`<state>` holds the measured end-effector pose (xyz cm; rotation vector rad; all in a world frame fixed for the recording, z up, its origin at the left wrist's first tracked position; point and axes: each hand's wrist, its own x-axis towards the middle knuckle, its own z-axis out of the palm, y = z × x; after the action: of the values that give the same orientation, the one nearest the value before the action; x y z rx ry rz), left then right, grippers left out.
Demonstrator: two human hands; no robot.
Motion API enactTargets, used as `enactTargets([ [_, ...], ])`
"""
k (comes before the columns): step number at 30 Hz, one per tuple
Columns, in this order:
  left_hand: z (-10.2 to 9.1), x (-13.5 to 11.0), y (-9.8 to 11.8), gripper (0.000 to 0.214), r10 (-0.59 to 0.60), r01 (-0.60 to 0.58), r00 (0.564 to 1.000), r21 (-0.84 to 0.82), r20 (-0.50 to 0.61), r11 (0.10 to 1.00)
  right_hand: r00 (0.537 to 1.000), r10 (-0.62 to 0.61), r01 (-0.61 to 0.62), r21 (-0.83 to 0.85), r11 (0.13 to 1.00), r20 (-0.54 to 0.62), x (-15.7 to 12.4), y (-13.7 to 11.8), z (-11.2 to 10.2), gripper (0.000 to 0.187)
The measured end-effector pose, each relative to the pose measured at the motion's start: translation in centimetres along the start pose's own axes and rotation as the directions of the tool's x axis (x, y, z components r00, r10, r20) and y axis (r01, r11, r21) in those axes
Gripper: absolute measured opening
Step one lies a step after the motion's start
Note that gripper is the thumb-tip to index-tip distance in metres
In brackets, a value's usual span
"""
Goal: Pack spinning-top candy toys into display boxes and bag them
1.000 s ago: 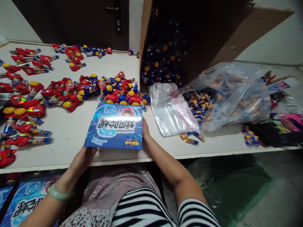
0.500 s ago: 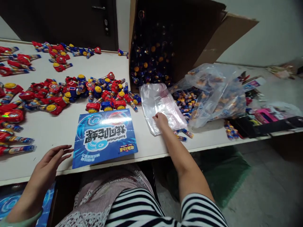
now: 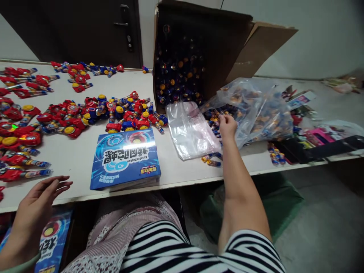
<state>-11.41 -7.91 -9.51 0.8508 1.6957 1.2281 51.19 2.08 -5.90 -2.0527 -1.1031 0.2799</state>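
Head view: we saw a blue printed box [image 3: 126,159] lying near the front edge of the desk [image 3: 182,170], its top panel flat and apparently closed, which we judged the most finished part of the work. Much appeared left to handle: red and blue toys [image 3: 68,113] lay loose to the left of and behind the box, flat clear bags [image 3: 190,131] lay to its right, and small tubes [image 3: 213,118] lay loose at the mouth of a bulging clear bag [image 3: 258,110]. Of the hands, the left hand [image 3: 42,203] hung to the left of the box, fingers loosely extended and apparently holding nothing; the right hand [image 3: 228,127] was at the tubes with its fingertips drawn together, and we could not tell whether they pinched one. The box's contents were hidden, the carton [image 3: 216,41] was too dark inside for its contents to be counted, cloudy plastic blurred the bagged tubes, and the left forearm partly covered a second blue box [image 3: 54,235] below the desk
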Motion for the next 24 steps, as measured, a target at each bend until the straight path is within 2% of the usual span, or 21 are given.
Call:
enactTargets([
  [2,0.1,-0.2,0.3,0.026,0.043,-0.042,0.999,-0.028,0.021,0.999,0.983,-0.137,0.143,-0.045,0.989,0.118,-2.1,-1.3,2.9,0.03],
  [4,0.3,-0.4,0.7,0.022,0.075,-0.074,0.997,-0.041,0.034,0.996,0.951,-0.195,0.221,-0.088,0.971,0.24,-4.5,-1.9,6.5,0.024],
  [6,0.4,-0.6,0.9,0.023,0.11,-0.109,0.993,-0.032,0.031,0.994,0.946,-0.175,0.227,-0.169,0.959,0.274,-6.3,-1.4,9.0,0.039],
  [7,0.4,-0.6,0.9,0.024,0.128,-0.127,0.991,-0.017,0.035,0.992,0.955,-0.15,0.208,-0.219,0.953,0.257,-6.8,-0.9,9.6,0.047],
  [10,-0.2,-0.4,0.6,0.027,0.141,-0.144,0.988,0.047,0.065,0.988,0.985,-0.08,0.129,-0.345,0.929,0.155,-6.5,1.0,9.2,0.051],
  [15,-0.9,0.6,0.2,0.024,0.146,-0.149,0.988,0.044,0.055,0.988,0.989,-0.058,0.107,-0.392,0.914,0.134,-4.1,2.6,6.6,0.025],
  [20,0.7,1.1,2.5,0.022,0.213,-0.214,0.975,0.018,0.062,0.977,0.993,-0.087,0.109,-0.321,0.941,0.082,-2.5,1.4,5.3,0.026],
  [24,2.0,1.2,5.1,0.022,0.276,-0.278,0.959,0.026,0.07,0.96,0.983,-0.176,0.183,-0.222,0.958,0.054,-2.1,-1.5,5.0,0.018],
])
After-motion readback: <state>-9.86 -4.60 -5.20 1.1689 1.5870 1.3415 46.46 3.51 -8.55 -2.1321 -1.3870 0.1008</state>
